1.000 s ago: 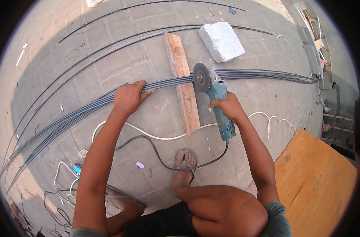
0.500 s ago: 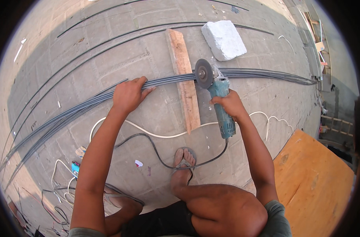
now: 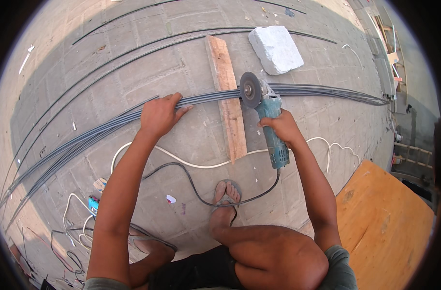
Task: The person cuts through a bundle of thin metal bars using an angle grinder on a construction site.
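My right hand (image 3: 282,127) is wrapped round the body of a teal angle grinder (image 3: 275,145). Its cutting disc (image 3: 250,90) stands at the bundle of steel bars (image 3: 208,98), just right of a wooden plank (image 3: 226,92). Whether the disc touches the bars I cannot tell. Over the same bundle, left of the plank, my left hand (image 3: 160,117) presses down, its fingers closed round the bars and its thumb toward the plank. The bars rest across the plank and run out to both sides.
A white block (image 3: 276,50) lies beyond the grinder. A black cord (image 3: 194,186) and a white cable (image 3: 181,162) cross the paved floor near my sandalled foot (image 3: 226,193). An orange-brown board (image 3: 385,222) lies at the lower right. Loose bars (image 3: 133,51) curve across the far side.
Almost nothing differs. The whole scene sits slightly farther right in the picture, while both hands and the grinder keep their places on the bars.
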### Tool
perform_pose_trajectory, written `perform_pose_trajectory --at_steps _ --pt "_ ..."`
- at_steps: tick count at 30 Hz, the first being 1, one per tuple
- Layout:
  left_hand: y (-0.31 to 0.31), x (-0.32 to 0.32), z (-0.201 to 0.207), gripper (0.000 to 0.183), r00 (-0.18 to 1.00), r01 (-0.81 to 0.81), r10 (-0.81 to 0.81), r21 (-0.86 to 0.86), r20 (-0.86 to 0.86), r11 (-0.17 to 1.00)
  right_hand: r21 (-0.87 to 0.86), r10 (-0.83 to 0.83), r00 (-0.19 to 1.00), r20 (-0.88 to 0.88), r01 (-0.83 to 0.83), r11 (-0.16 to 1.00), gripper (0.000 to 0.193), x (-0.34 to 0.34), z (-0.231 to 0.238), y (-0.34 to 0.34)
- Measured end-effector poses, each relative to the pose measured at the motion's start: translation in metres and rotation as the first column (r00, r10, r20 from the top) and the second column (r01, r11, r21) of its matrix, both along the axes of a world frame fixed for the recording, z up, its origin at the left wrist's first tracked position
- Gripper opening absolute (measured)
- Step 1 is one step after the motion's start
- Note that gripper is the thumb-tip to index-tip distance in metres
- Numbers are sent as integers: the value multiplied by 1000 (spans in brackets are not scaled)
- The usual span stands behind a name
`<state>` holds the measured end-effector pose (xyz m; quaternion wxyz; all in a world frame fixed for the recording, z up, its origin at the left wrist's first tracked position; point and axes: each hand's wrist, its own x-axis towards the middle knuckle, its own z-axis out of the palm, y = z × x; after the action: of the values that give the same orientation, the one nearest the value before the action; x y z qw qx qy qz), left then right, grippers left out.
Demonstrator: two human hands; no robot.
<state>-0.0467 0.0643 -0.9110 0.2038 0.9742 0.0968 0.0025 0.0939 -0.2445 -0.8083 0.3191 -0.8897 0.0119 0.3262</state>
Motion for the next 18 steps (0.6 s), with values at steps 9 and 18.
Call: perform_pose_trajectory --at_steps 9,18 --pt "-1 0 3 44 999 1 -1 2 -38 1000 -4 -4 1000 -22 4 1000 37 0 0 1" --pt "1 -2 -4 46 999 27 -26 -26 34 999 -73 18 999 -31 -20 997 38 -8 -5 -14"
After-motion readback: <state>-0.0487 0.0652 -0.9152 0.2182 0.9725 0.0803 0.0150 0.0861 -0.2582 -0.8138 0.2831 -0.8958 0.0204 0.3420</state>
